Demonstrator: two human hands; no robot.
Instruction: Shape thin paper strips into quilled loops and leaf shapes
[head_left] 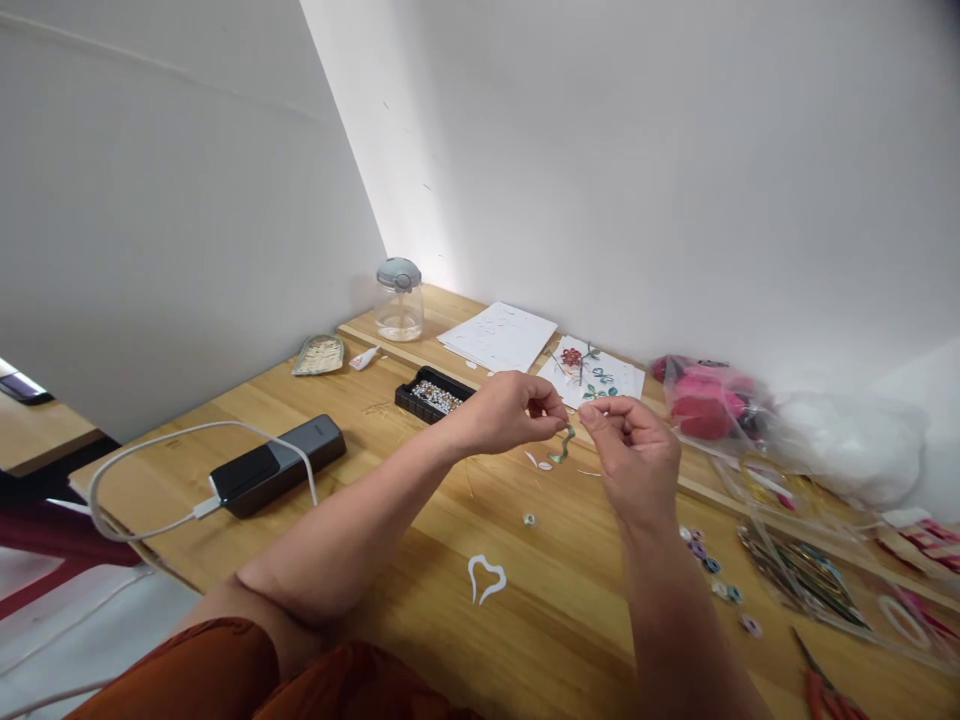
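Note:
My left hand [523,412] is closed in a pinch above the wooden table, with a wavy strand of pale green thread [562,446] hanging from its fingertips. Just to its right, my right hand [636,448] is also pinched, thumb against forefinger; whatever is between those fingers is too fine to make out. Below the hands lies a small thread bobbin [529,520]. Nearer to me, a white heart-shaped paper outline [487,578] rests flat on the wood. White paper scraps [544,466] lie under the strand.
Behind are a black bead tray [411,400], paper sheets [499,337] and a lidded clear jar [400,305]. A cabled power bank [277,465] sits left. On the right are bobbins [711,565], a plastic bag with pink items [709,405] and orange-handled scissors [821,690].

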